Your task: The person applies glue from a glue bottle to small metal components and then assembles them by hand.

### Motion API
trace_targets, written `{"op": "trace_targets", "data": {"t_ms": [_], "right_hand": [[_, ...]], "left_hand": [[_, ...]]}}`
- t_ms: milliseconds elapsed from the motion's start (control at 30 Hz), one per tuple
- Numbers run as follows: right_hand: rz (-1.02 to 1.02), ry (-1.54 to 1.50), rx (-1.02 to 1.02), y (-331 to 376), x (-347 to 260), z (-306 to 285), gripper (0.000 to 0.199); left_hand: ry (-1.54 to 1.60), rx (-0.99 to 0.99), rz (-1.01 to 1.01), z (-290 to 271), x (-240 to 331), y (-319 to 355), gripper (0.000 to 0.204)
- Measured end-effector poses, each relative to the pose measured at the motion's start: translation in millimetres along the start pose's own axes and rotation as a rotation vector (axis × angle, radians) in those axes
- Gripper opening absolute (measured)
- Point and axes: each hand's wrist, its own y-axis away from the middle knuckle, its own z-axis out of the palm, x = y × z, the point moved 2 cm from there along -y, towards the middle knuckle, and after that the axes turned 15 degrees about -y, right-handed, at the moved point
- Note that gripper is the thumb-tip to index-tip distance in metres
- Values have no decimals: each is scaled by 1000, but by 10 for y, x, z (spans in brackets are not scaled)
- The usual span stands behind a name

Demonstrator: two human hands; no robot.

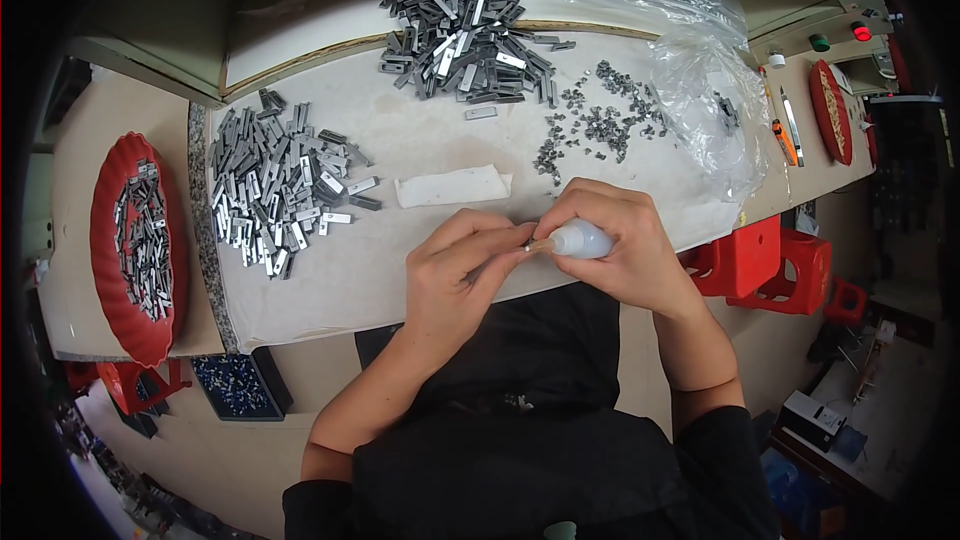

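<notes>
My right hand (622, 240) is wrapped round a small translucent white squeeze bottle (582, 239), tipped on its side. Its brownish nozzle (541, 246) points left, toward the fingertips of my left hand (455, 265). Those fingers are pinched together at the nozzle's tip; what they hold is mostly hidden and too small to name. Beyond my hands a folded white cloth (453, 187) lies on the table. Small dark metal pieces (605, 126) are scattered past my right hand. To the left is a heap of grey metal bars with holes (275, 180).
Another big heap of metal bars (455, 35) rises at the back. A red scalloped tray (108, 240) of bars stands far left. A clear plastic bag (705, 130) lies at right, near an orange-handled tool (784, 143). Red stools (750, 258) stand below the right edge.
</notes>
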Motion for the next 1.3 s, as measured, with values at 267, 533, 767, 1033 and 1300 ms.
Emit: {"op": "trace_targets", "data": {"t_ms": [267, 533, 767, 1033, 1300], "right_hand": [[31, 111, -49, -20, -58, 7, 19], [70, -203, 266, 167, 62, 183, 11], [253, -485, 388, 181, 121, 324, 8], [308, -570, 360, 176, 149, 350, 8], [325, -602, 410, 176, 170, 384, 8]], "left_hand": [[-182, -14, 79, -13, 43, 0, 18], [117, 18, -59, -55, -9, 13, 14], [146, 27, -31, -43, -20, 19, 15], [186, 40, -26, -61, -45, -12, 17], [183, 22, -68, -58, -57, -5, 17]]}}
